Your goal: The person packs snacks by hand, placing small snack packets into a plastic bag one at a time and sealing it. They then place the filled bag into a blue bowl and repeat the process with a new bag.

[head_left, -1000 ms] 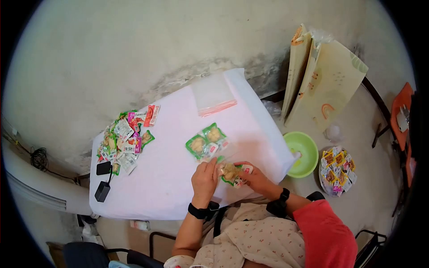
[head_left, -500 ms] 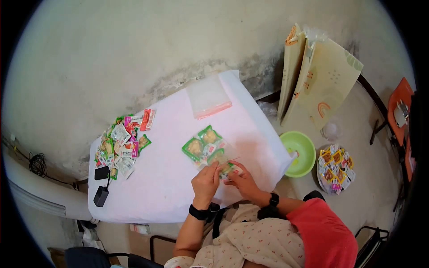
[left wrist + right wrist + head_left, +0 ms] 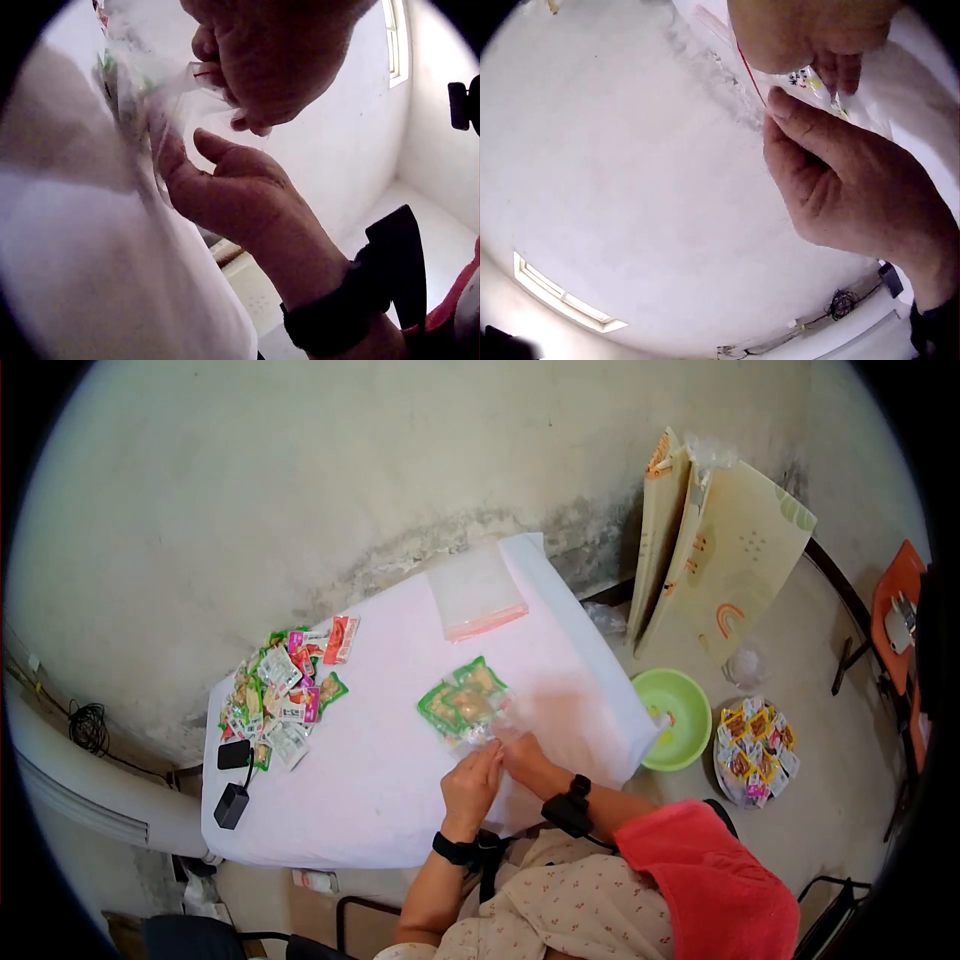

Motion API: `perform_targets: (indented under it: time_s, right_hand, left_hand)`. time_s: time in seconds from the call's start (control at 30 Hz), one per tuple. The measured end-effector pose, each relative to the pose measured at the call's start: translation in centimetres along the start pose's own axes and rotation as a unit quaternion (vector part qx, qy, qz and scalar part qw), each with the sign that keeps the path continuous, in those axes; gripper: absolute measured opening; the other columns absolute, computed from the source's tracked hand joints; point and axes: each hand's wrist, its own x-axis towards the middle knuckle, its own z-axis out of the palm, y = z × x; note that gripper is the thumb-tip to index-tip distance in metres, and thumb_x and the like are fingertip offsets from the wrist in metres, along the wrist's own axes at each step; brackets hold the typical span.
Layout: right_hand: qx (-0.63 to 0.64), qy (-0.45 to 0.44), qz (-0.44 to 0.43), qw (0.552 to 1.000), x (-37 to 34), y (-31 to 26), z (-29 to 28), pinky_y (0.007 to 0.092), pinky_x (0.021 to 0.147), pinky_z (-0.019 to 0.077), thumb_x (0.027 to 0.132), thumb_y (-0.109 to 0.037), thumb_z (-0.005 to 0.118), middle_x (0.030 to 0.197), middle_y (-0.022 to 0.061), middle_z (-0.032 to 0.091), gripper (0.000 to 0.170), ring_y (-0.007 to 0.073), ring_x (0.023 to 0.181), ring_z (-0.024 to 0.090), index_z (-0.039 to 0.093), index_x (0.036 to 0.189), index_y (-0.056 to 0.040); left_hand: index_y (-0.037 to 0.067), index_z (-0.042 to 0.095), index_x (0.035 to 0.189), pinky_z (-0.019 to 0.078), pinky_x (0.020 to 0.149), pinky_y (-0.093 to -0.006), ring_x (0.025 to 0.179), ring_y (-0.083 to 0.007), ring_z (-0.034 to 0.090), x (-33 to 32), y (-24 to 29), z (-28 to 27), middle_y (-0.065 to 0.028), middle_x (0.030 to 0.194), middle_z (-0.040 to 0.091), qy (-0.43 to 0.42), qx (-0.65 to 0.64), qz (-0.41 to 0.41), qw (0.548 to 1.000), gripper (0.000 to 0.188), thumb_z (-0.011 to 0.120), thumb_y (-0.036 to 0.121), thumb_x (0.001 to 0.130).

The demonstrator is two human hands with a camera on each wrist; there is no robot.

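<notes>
A clear zip bag (image 3: 512, 718) with a red line along its mouth lies on the white-covered table, in front of me. Green-edged snack packets (image 3: 465, 700) with pale pieces inside show through its plastic. My left hand (image 3: 470, 792) pinches the bag's edge between thumb and forefinger, plain in the right wrist view beside the red line (image 3: 751, 73). My right hand (image 3: 532, 762) is at the mouth, its fingers reaching in behind the plastic. In the left wrist view, the right thumb (image 3: 214, 146) stands apart from the fingers, and their tips are blurred by the film.
A heap of mixed snack packets (image 3: 275, 695) lies at the table's left, near a black device (image 3: 232, 806). Flat clear bags (image 3: 478, 592) are stacked at the back. On the floor to the right stand a green basin (image 3: 685, 755) and a bowl of yellow packets (image 3: 756, 755).
The green-edged packet held between both hands has gone into the clear bag with the others. My right hand has moved left to the bag's mouth, and the left hand now pinches its edge.
</notes>
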Motion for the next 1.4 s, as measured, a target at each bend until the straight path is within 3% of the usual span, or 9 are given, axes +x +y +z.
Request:
perform_targets:
  time_s: [0.13, 0.43, 0.5, 0.6, 0.7, 0.83, 1.0, 1.13, 1.4]
  right_hand:
    - [-0.124, 0.094, 0.171, 0.973, -0.8, -1.8, 0.0, 0.0277, 0.058, 0.0466, 0.09, -0.02, 0.054, 0.089, 0.0041, 0.054, 0.033, 0.013, 0.074, 0.056, 0.046, 0.12, -0.0081]
    - [0.014, 0.063, 0.051, 0.997, -0.7, -1.8, 1.8, 0.031, 0.082, 0.0456, 0.092, -0.017, 0.05, 0.122, 0.0102, 0.046, 0.046, 0.0217, 0.105, 0.053, 0.033, 0.135, -0.0121]
    - [-0.354, -0.119, -0.229, 0.899, -1.1, -0.7, -0.6, 0.0318, 0.092, 0.0398, 0.093, -0.015, 0.046, 0.127, 0.0121, 0.045, 0.05, 0.0233, 0.115, 0.046, 0.027, 0.139, -0.011]
    - [-0.38, -0.131, -0.201, 0.893, 0.0, 1.1, -2.7, 0.0321, 0.092, 0.0406, 0.093, -0.014, 0.044, 0.132, 0.014, 0.041, 0.05, 0.0231, 0.117, 0.045, 0.026, 0.139, -0.0073]
    - [0.055, -0.065, 0.015, 0.996, -0.6, -0.7, 0.1, 0.031, 0.092, 0.0402, 0.093, -0.013, 0.044, 0.134, 0.0147, 0.04, 0.051, 0.0216, 0.116, 0.046, 0.024, 0.139, -0.0041]
    - [-0.054, -0.082, -0.039, 0.994, 0.2, -0.9, -0.2, 0.03, 0.092, 0.0399, 0.092, -0.01, 0.046, 0.135, 0.0152, 0.04, 0.047, 0.0207, 0.114, 0.047, 0.032, 0.137, -0.0042]
    - [-0.669, -0.106, -0.248, 0.693, -1.4, -2.2, -2.3, 0.0286, 0.084, 0.0453, 0.086, -0.004, 0.053, 0.122, 0.0149, 0.049, 0.033, 0.0179, 0.112, 0.049, 0.051, 0.119, -0.0013]
    - [-0.412, -0.099, 0.067, 0.903, -6.2, -5.8, -4.5, 0.0289, 0.073, 0.0479, 0.081, -0.007, 0.059, 0.107, 0.0136, 0.057, 0.044, 0.02, 0.088, 0.058, 0.047, 0.123, -0.0004]
    - [-0.605, -0.071, -0.313, 0.729, -3.3, -8.1, -4.4, 0.0324, 0.069, 0.0481, 0.076, -0.006, 0.064, 0.091, 0.0127, 0.059, 0.041, 0.0264, 0.076, 0.057, 0.054, 0.116, -0.0035]
  left_hand:
    - [0.011, 0.066, 0.098, 0.047, 0.049, -0.0304, 0.058, -0.0214, 0.06, -0.2, 0.0, 0.2, -0.0054, 0.069, 0.061, 0.002, -0.02, 0.002, 1.0, 0.018, 0.064, 0.015, 0.08]
    - [0.011, 0.066, 0.094, 0.0461, 0.048, -0.03, 0.057, -0.0209, 0.059, 0.0, 0.2, 0.4, -0.0047, 0.067, 0.059, -0.008, -0.006, -0.007, 1.0, 0.015, 0.064, 0.017, 0.08]
    - [0.011, 0.066, 0.094, 0.0461, 0.048, -0.0298, 0.057, -0.0208, 0.059, 0.0, 0.0, 0.4, -0.0047, 0.067, 0.059, -0.005, -0.004, -0.006, 1.0, 0.015, 0.064, 0.017, 0.08]
    - [0.011, 0.065, 0.095, 0.0461, 0.048, -0.0296, 0.057, -0.0206, 0.059, -0.2, 0.1, 0.6, -0.0046, 0.067, 0.059, -0.006, -0.011, -0.007, 1.0, 0.015, 0.064, 0.016, 0.08]
    - [0.011, 0.065, 0.095, 0.046, 0.048, -0.0297, 0.057, -0.0208, 0.059, -0.4, 0.0, 0.7, -0.0045, 0.066, 0.058, -0.014, -0.008, -0.008, 1.0, 0.015, 0.064, 0.015, 0.08]
    - [0.011, 0.065, 0.095, 0.0456, 0.048, -0.0304, 0.056, -0.0216, 0.058, -0.2, -0.4, 0.8, -0.0047, 0.065, 0.057, -0.004, -0.008, -0.012, 1.0, 0.016, 0.065, 0.016, 0.08]
    - [0.01, 0.063, 0.098, 0.0457, 0.05, -0.0314, 0.059, -0.0233, 0.057, -1.0, -0.4, 0.4, -0.0062, 0.069, 0.056, -0.034, -0.013, -0.027, 0.999, 0.022, 0.066, 0.014, 0.077]
    - [0.008, 0.059, 0.107, 0.0473, 0.061, -0.0343, 0.073, -0.0277, 0.056, -2.9, -0.6, 0.1, -0.0109, 0.084, 0.056, -0.052, 0.016, -0.023, 0.998, 0.034, 0.067, 0.011, 0.074]
    - [0.005, 0.059, 0.105, 0.0475, 0.065, -0.0356, 0.08, -0.0304, 0.056, -5.0, -0.8, 0.7, -0.0121, 0.086, 0.055, -0.046, -0.008, -0.096, 0.994, 0.03, 0.062, 0.004, 0.075]
